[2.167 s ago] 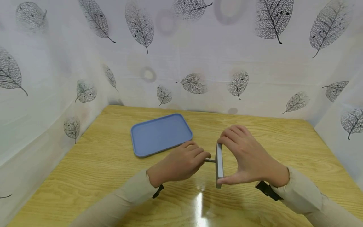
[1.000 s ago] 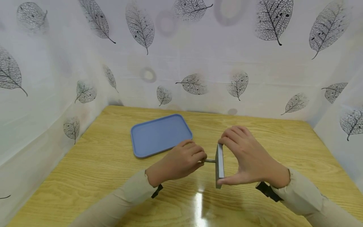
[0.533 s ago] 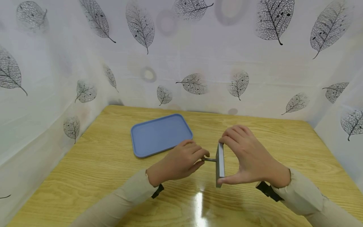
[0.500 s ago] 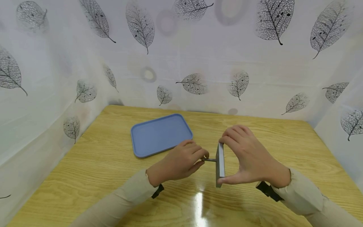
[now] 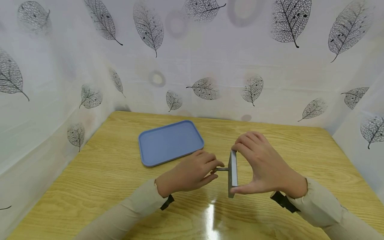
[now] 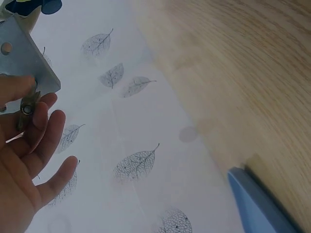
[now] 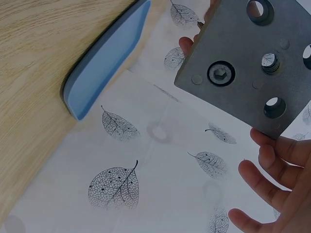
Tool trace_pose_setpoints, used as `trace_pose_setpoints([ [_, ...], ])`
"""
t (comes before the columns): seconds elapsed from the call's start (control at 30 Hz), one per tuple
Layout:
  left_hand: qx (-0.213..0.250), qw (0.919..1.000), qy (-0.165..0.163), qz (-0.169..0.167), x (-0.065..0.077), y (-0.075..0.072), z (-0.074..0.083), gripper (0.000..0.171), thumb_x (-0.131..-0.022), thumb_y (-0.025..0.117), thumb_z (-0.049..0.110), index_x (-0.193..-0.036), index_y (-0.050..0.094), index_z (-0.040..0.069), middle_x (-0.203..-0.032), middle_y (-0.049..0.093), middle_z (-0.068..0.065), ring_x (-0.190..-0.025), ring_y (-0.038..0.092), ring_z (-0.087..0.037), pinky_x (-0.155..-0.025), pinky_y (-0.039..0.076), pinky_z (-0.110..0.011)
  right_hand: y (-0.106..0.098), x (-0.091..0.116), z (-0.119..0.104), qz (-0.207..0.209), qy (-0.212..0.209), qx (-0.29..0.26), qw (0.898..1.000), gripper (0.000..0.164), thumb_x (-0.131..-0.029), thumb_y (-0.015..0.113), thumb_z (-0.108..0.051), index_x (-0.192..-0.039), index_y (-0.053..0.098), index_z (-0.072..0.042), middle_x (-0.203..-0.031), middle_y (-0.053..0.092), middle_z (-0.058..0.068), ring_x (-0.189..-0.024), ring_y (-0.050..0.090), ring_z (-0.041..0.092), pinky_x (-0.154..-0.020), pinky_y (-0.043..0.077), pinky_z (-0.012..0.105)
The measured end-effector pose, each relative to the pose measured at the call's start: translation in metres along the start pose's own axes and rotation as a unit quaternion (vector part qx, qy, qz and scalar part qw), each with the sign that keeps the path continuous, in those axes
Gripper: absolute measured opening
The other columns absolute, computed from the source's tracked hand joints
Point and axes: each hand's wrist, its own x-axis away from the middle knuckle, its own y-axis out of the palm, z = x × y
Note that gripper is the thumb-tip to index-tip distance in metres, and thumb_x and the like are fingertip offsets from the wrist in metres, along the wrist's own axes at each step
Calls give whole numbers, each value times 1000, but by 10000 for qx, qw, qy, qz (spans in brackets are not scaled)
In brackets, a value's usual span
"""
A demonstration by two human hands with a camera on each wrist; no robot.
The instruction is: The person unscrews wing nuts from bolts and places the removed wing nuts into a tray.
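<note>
Metal plate (image 5: 233, 173): right of centre in the head frame, on edge, its bolt (image 5: 222, 169) pointing left.
Right hand (image 5: 264, 166): thumb and fingers pinch opposite plate edges, as half a second ago.
Left hand (image 5: 189, 173): curled about the wing nut (image 6: 27, 109) (how firmly, I cannot tell); thumb and forefinger now part slightly wider.
Wing nut: on the bolt, seemingly mid-turn.

In the head view the left hand (image 5: 189, 173) partly hides the bolt (image 5: 222, 169); both wrist views crop the metal plate (image 7: 245, 56).
</note>
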Motion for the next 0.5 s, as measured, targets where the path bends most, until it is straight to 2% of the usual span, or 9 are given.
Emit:
trace_pose_setpoints([
  [0.13, -228, 9997, 61, -34, -1, 0, 1, 33, -83, 72, 26, -112, 62, 14, -89, 58, 6, -80, 56, -6, -85, 47, -25, 0, 0, 0, -3, -4, -9, 10000, 81, -63, 56, -82, -98, 60, -10, -97, 55, 4, -95, 47, 21, -92, 35, 45],
  [0.27, -531, 9985, 119, 28, -2, 1, 2, 33, -81, 73, 25, -111, 62, 15, -91, 60, 5, -81, 59, -7, -85, 48, -26, 0, 0, 0, 0, 0, 0, 10000, 81, -63, 56, -83, -98, 60, -10, -97, 55, 4, -95, 47, 21, -92, 35, 45],
  [0.5, -523, 9986, 7, -1, 0, 0, 0, 32, -85, 70, 26, -114, 63, 14, -99, 63, 4, -89, 61, -9, -88, 49, -28, -1, 0, 0, 45, -10, 22, 10000, 82, -63, 55, -84, -97, 60, -9, -97, 55, 4, -96, 48, 21, -92, 35, 46],
])
